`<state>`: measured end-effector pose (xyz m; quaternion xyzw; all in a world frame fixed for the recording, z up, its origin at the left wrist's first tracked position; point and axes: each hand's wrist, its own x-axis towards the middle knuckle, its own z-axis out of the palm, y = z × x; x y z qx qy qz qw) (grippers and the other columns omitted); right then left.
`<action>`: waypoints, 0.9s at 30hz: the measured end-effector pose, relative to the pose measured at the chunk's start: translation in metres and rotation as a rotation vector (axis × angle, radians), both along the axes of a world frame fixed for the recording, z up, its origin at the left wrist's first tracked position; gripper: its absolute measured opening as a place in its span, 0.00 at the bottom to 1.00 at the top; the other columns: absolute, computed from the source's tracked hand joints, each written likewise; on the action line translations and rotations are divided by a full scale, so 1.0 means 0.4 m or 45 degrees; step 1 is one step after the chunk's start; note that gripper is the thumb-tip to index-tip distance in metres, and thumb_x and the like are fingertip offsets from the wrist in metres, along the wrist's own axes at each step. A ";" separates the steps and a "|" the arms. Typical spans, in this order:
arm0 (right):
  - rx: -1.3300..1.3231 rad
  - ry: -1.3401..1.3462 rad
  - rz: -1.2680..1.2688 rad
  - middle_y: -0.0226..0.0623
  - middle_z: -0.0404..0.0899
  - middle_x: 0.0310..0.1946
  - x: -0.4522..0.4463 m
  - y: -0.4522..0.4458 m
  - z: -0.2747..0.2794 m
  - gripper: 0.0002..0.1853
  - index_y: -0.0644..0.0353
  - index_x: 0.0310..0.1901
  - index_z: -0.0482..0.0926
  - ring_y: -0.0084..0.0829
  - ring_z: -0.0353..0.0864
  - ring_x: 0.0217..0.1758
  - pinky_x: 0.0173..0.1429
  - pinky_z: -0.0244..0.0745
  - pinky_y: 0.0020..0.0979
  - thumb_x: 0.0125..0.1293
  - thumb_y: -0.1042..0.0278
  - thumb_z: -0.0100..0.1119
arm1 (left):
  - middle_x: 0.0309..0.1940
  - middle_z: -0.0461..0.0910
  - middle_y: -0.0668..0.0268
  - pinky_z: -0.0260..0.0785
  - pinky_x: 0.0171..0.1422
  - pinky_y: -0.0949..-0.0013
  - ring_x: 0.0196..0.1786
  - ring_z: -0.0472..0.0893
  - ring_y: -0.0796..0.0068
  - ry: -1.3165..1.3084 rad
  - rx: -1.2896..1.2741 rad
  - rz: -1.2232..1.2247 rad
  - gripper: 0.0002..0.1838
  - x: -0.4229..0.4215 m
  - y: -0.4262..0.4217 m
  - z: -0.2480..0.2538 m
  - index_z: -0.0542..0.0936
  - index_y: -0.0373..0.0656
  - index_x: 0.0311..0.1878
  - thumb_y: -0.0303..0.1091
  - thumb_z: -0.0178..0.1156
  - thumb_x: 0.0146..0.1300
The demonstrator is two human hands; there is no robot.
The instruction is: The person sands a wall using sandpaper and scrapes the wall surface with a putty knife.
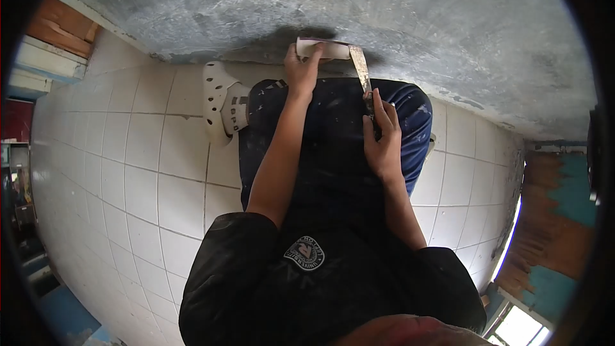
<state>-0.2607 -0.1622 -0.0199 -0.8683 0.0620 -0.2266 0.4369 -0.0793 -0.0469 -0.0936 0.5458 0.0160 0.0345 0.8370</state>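
My left hand [303,72] is wrapped round the left part of a white cylindrical roll [333,50], which lies sideways close to the grey wall. Its fingers and thumb press on the roll. In my right hand [384,138] is a putty knife [359,67] with a dark handle and a stained metal blade. The blade points up toward the wall, and its broad end is at the roll's right end. Whether blade and roll touch is hard to tell.
The mottled grey wall [410,6] rises right in front of my knees. White floor tiles [142,132] spread on both sides. A white clog [216,106] is on my foot at the left. Worn brown and teal wood [544,211] stands at the right.
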 end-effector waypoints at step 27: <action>-0.263 -0.185 -0.346 0.50 0.78 0.52 0.089 0.008 0.037 0.28 0.56 0.69 0.73 0.44 0.83 0.51 0.53 0.80 0.38 0.67 0.79 0.61 | 0.32 0.83 0.60 0.73 0.39 0.69 0.36 0.80 0.81 -0.514 0.188 -0.251 0.15 0.063 -0.117 0.164 0.78 0.31 0.41 0.38 0.59 0.74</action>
